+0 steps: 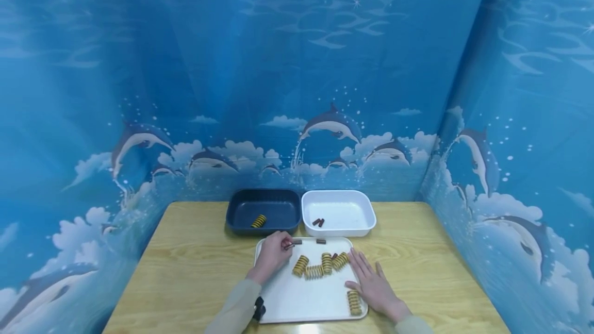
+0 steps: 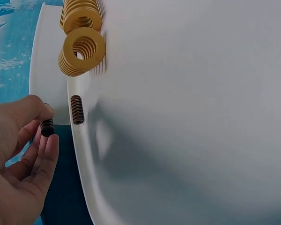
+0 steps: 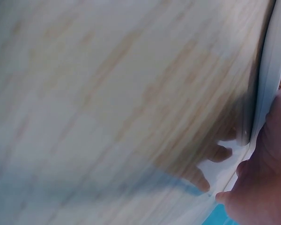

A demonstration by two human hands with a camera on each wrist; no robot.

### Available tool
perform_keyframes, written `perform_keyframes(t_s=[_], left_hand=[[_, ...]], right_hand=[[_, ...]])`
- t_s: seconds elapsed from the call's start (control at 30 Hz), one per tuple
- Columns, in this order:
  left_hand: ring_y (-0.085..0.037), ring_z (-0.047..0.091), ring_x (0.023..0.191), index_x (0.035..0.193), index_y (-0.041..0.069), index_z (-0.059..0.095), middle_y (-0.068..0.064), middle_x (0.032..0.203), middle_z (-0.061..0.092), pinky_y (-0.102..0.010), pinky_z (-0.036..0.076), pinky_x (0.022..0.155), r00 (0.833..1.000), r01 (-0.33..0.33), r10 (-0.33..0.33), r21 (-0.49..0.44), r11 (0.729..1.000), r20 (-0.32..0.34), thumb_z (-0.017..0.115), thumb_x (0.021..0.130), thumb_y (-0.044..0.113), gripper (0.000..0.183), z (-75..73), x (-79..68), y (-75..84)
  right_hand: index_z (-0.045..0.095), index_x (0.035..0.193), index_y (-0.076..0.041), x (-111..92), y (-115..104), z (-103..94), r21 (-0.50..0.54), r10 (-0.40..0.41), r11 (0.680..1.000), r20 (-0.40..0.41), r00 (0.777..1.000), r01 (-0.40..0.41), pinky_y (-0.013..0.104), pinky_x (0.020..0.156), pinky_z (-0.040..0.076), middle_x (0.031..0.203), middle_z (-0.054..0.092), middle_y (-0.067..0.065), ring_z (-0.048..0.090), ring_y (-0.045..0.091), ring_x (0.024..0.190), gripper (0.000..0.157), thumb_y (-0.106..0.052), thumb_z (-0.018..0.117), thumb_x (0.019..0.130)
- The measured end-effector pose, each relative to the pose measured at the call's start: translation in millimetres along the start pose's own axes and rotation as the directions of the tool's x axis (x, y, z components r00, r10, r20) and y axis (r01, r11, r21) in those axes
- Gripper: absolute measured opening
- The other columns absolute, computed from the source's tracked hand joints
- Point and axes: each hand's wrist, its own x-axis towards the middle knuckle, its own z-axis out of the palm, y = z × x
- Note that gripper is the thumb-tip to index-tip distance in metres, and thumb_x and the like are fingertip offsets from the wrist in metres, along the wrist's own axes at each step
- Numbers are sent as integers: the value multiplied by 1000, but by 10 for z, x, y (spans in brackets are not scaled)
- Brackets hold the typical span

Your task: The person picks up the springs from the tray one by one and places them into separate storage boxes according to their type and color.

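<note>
spring [image 2: 47, 127], dark, in left grip's [image 1: 274, 253] pinch, long axis nearly upright in left wrist view, right grip [image 1: 376, 287] outstretched

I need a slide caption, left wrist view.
Left hand holding a dark spring, with yellow springs on a white tray.

Near middle open

The white tray [image 1: 301, 298] offers passage across its near middle. Four yellow springs [image 1: 327, 263] crowd its far middle, the right grip [image 1: 375, 286] bars its right edge, a dark bin [image 1: 260, 230] and white bin [image 1: 341, 232] wall its far side.
</note>
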Motion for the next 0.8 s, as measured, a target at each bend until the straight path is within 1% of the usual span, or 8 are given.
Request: perform_keyframes(t_s=[0.07,0.13,0.27,0.37,0.5,0.67,0.8], left_hand=[[-9,57,72,87,11,71,1,80,62,-23,52,66,1000,-1,1,-7,1000,7,80,75,-1,19,-7,21,18],[-10,58,73,88,10,71,1,81,63,-23,52,66,1000,-4,4,-19,1000,13,80,76,-1,18,-4,43,24],[-9,58,74,90,12,71,3,82,63,-22,53,67,999,17,-15,-40,999,34,79,76,1,19,2,93,40],[-8,58,76,91,13,72,4,83,63,-22,53,68,998,35,-33,-35,999,46,80,76,1,20,9,140,74],[-7,59,75,91,14,72,4,83,64,-22,53,67,999,31,-30,-17,999,43,81,78,3,19,34,231,132],[-9,61,76,93,13,73,3,84,65,-23,55,68,999,21,-20,-30,999,49,81,80,4,17,38,378,245],[-8,61,77,95,14,73,3,86,66,-22,55,69,998,35,-34,-26,999,60,80,84,7,15,45,511,337]], right_hand=[[33,157,-8,11,-29,-58,11,19,1000,35,999,-20,77,107,26,164,28,13,34,43,145,73,-48,55,100],[32,157,-6,29,-65,-125,7,48,999,90,995,-48,76,110,24,165,26,14,31,43,147,73,-47,54,101],[30,158,-8,30,-45,-128,1,72,997,125,990,-73,73,113,22,167,21,11,26,38,150,74,-51,51,101],[30,158,-9,11,15,-58,6,56,998,87,995,-57,73,113,22,167,21,9,26,36,151,75,-52,51,101],[32,157,-8,4,38,-28,8,42,999,58,997,-42,74,112,23,167,23,9,28,37,150,74,-51,53,100],[32,157,-8,2,43,0,3,31,1000,48,998,-31,74,111,24,166,23,9,28,36,149,75,-51,53,100],[33,157,-8,-1,30,20,-7,13,1000,28,1000,-13,74,110,26,166,24,9,29,36,149,74,-51,53,100]])
